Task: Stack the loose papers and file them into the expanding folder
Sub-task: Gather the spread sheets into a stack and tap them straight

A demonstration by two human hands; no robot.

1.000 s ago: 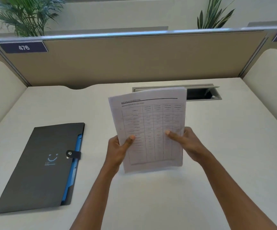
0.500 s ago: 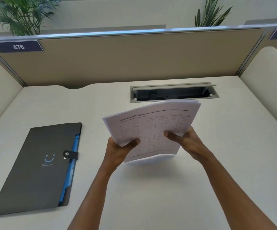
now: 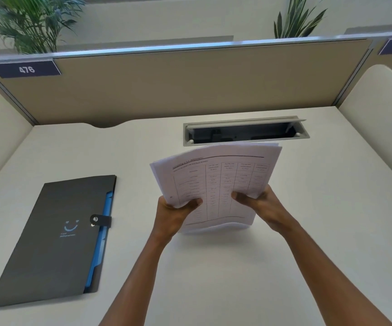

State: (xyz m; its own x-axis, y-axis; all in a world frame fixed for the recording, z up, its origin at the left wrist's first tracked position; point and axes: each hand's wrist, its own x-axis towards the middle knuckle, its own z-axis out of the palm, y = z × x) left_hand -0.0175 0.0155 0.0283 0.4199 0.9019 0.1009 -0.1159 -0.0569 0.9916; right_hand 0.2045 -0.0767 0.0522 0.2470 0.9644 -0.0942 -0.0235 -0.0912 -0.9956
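Observation:
I hold a stack of white papers (image 3: 216,177) with a printed table on top, in the middle of the desk. Its lower edge rests on or just above the desk, and its top leans away from me. My left hand (image 3: 174,212) grips the lower left edge, thumb on the top sheet. My right hand (image 3: 261,205) grips the lower right edge the same way. The dark grey expanding folder (image 3: 49,241) lies flat to the left, closed by a snap strap (image 3: 101,220), with blue dividers showing along its right edge.
An open cable tray (image 3: 245,132) is set into the white desk (image 3: 308,231) just beyond the papers. A beige partition (image 3: 190,83) with a "476" label (image 3: 25,69) walls off the back. Padded cream side panels (image 3: 378,109) flank both sides. Plants stand behind.
The papers have gone from nearly upright to leaning away from me and sit lower over the desk. Both hands kept their grip. The folder has not moved.

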